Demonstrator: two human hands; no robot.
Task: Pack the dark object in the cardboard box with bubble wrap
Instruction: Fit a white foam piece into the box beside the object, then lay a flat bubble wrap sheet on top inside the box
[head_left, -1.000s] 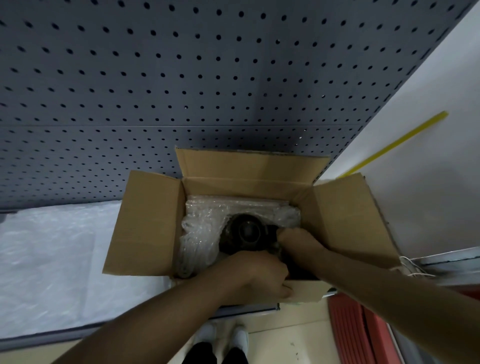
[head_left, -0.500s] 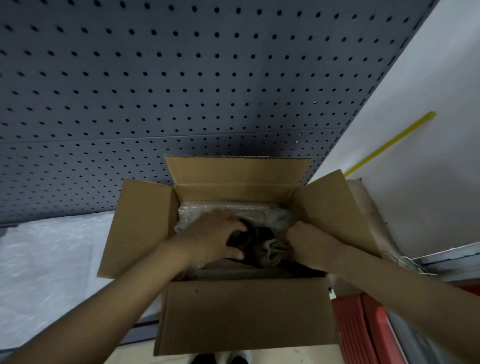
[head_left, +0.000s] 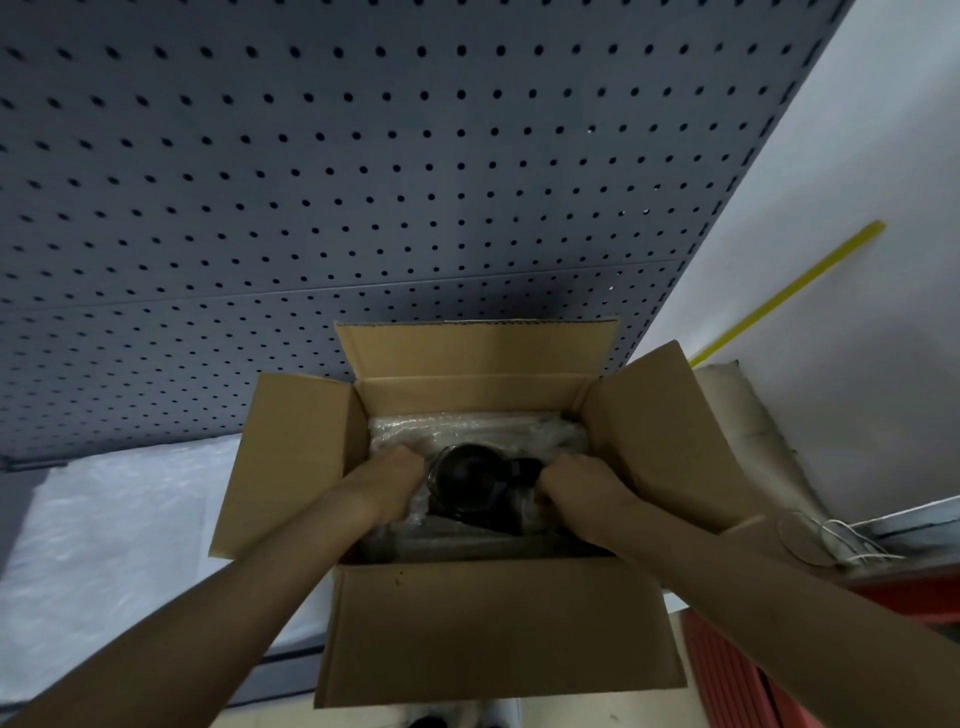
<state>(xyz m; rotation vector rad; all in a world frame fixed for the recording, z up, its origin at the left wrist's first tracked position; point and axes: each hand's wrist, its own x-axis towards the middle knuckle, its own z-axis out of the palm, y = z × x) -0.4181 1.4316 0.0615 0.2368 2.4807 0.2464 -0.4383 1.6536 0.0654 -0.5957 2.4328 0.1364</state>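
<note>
Cardboard box (head_left: 498, 639) sits on white-sheeted bench (head_left: 104, 545) w/ grey pegboard (head_left: 363, 182) behind; dark object (head_left: 470, 480) lies inside on bubble wrap (head_left: 467, 428), left hand (head_left: 387, 486) & right hand (head_left: 582, 491) curled beside it, grip unclear.

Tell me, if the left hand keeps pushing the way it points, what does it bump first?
Probably the dark object: the left hand points right and slightly away, and it lies right beside it. Depth is hard to judge.
</note>
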